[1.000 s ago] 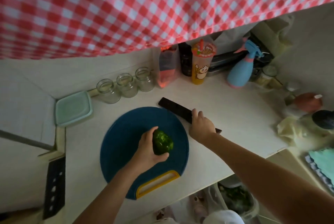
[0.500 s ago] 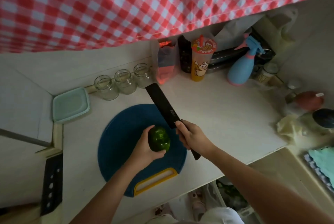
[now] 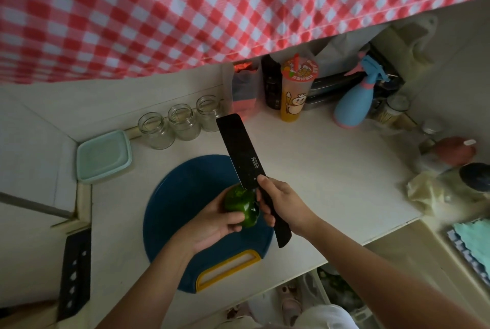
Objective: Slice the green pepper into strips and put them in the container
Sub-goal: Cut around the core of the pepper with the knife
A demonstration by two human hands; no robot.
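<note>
At the counter's [image 3: 331, 169] far left sits a teal container [image 3: 104, 156], lid on, contents hidden, with three open glass jars [image 3: 183, 125] beside it. On the blue cutting board [image 3: 180, 196], the left hand [image 3: 214, 225] has its grip curled round the green pepper [image 3: 240, 205]. The right hand [image 3: 283, 202] has its grip wrapped round the black knife [image 3: 240, 151], whose blade touches the pepper.

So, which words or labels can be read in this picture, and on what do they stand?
Knife: small white mark on the blade, too blurred to read.
Cup: characters round the lid, too small to read.
No other text is legible.
</note>
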